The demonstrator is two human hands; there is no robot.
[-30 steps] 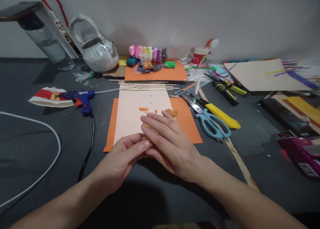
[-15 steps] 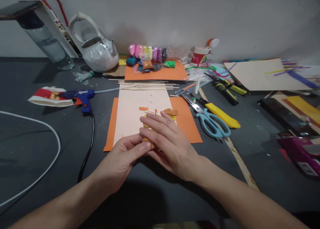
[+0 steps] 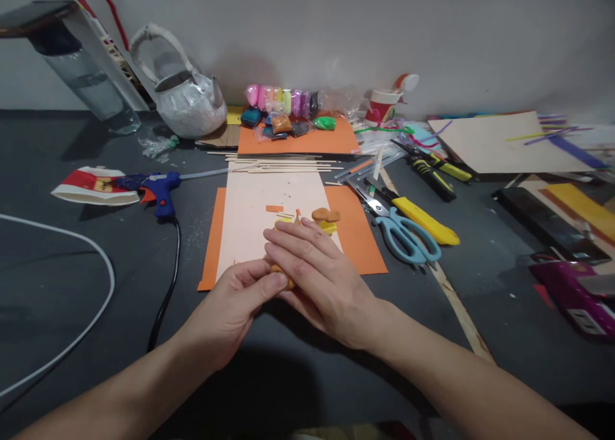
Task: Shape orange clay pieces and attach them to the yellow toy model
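Above the near edge of a white sheet (image 3: 250, 235), my two hands meet around a lump of orange-brown modelling clay (image 3: 281, 275). My left hand (image 3: 247, 299) pinches it, thumb on top. Closed over its right side is my right hand (image 3: 321, 273), its fingers together and slanting across it; they hide much of the clay. Just beyond those fingers lies a second orange-brown clay piece (image 3: 326, 215), rounded at both ends, beside a yellow piece (image 3: 328, 227). More yellow (image 3: 283, 223) peeks out behind my right fingertips. A small orange strip (image 3: 275, 209) and thin sticks lie on the sheet.
Blue-handled scissors (image 3: 408, 235), a yellow cutter (image 3: 425, 222) and pliers (image 3: 435, 177) lie to the right. On the left are a blue glue gun (image 3: 162, 193) with its cable and a silver kettle (image 3: 189, 104). Wrapped clay packs (image 3: 283, 102) stand along the wall.
My right hand has shifted slightly left and down, so more of the yellow pieces beyond it shows. The view has moved a little. Both hands stay on the clay.
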